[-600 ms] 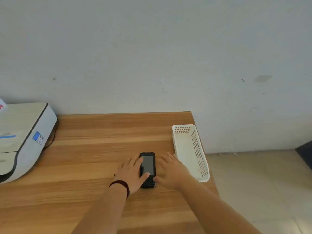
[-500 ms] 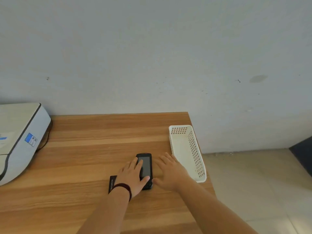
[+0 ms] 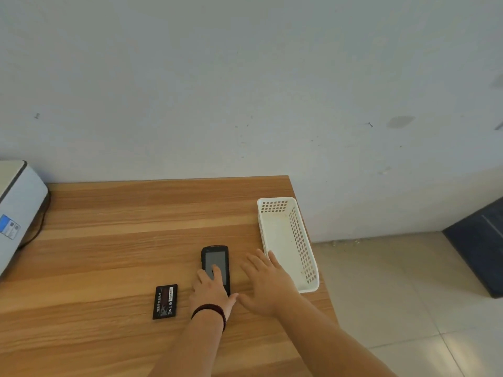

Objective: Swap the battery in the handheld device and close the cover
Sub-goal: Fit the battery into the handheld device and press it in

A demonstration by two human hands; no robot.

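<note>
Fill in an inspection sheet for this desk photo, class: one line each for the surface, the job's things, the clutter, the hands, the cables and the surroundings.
Surface: wooden table, set against a pale wall.
Job's things: black handheld device lying screen up; loose battery flat on the table to its left, apart from it.
Clutter: white perforated basket at the table's right edge, nothing seen inside; grey-white machine at the far left.
Hands: left hand rests its fingers on the device; right hand flat and spread, between device and basket, holding nothing.
Cables: dark cable beside the machine.
Surroundings: tiled floor on the right, with a dark object on it.
</note>
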